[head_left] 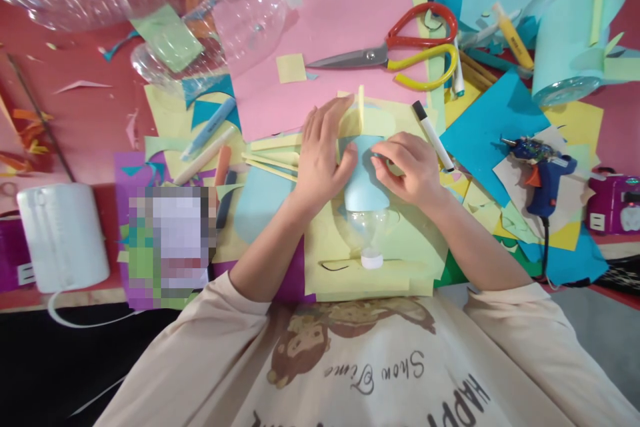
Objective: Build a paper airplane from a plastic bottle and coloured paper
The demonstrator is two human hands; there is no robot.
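left hand (325, 153) laid out flat, its four fingers side by side, thumb swung apart onto the blue paper (365, 180)! that paper wraps a clear bottle (367, 221), lying right between the two sets of fingers, white cap (371, 259) on the near side of them. and the right hand (407, 167) is in close, thumb and forefinger tips drawn near each other over the wrap; whether they pinch anything, can't tell. just beyond those fingers, a marker (434, 135); farther out, scissors (383, 55) across pink paper (345, 20); well off to their right, a glue gun (546, 187).
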